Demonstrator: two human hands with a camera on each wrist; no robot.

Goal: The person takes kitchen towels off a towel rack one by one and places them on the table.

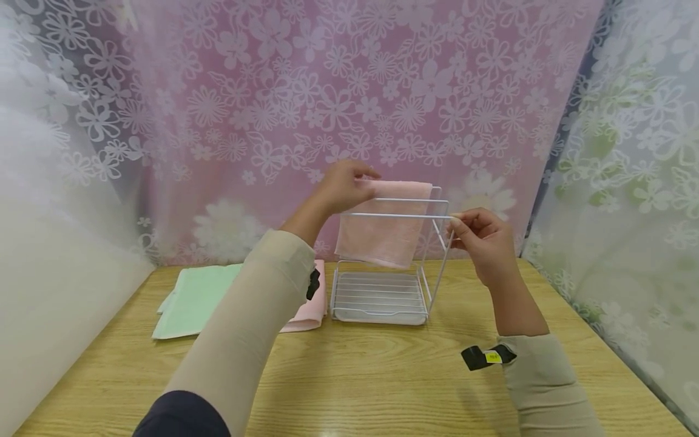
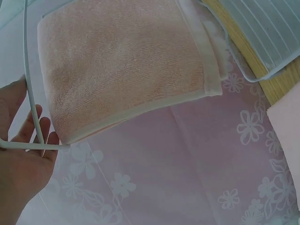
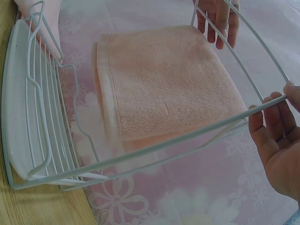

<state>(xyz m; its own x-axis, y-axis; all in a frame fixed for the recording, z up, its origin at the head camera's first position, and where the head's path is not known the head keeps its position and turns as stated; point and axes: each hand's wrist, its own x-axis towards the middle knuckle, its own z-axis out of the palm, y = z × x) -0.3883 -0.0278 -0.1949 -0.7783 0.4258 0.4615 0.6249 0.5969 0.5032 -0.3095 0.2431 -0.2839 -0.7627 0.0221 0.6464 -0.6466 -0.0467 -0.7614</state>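
A white wire rack (image 1: 401,216) stands on the table, with a wire shelf above a shallow white tray (image 1: 349,314) at its base. Over its rearmost top bar hangs a folded pink towel (image 1: 382,237). My right hand (image 1: 486,249) pinches the rack's front right top corner between thumb and fingers. At the left end of the top bars is my left hand (image 1: 344,189), beside the towel's upper left edge. Its fingers (image 3: 220,23) reach down loosely among the bars in the right wrist view; its fingertips lie close to the towel's folded edge in the left wrist view.
A light green towel (image 1: 202,297) lies flat on the wooden table (image 1: 371,376) at the left. Another pink towel (image 1: 319,303) lies between it and the rack, partly behind my left sleeve. Flowered curtains (image 1: 327,91) close off the back and sides.
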